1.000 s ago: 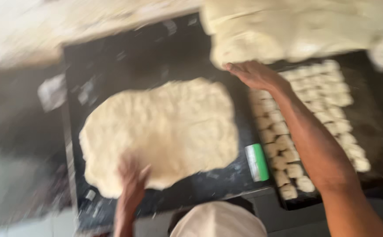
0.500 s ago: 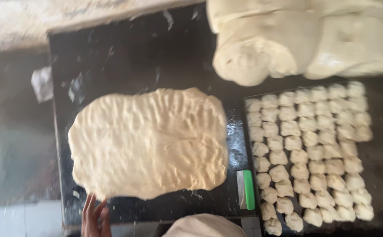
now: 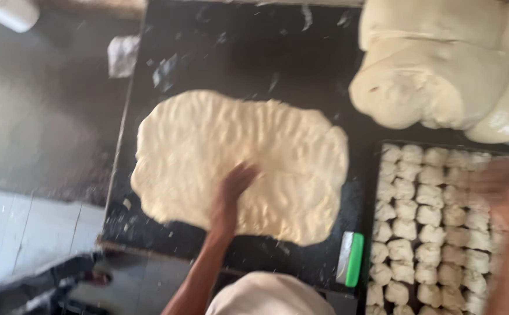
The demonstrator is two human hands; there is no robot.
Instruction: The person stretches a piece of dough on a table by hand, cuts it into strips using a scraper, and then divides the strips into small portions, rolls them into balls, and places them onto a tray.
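Note:
A wide flattened sheet of pale dough [image 3: 254,157] lies on a dark work board [image 3: 231,52]. My left hand [image 3: 234,189] rests flat on the near middle of the sheet, fingers spread and blurred. My right hand [image 3: 508,186] hovers, heavily blurred, above the right part of a dark tray [image 3: 377,149] filled with several small cut dough pieces [image 3: 423,216]. Whether the right hand holds anything cannot be made out.
A large mound of dough [image 3: 441,70] sits at the far right of the board. A scraper with a green handle [image 3: 350,258] lies between the sheet and the tray. A white cap [image 3: 269,294] shows at the bottom edge. Grey floor lies left.
My left hand has come up from the near edge onto the dough sheet. My right hand, out of view half a second ago, is back over the tray.

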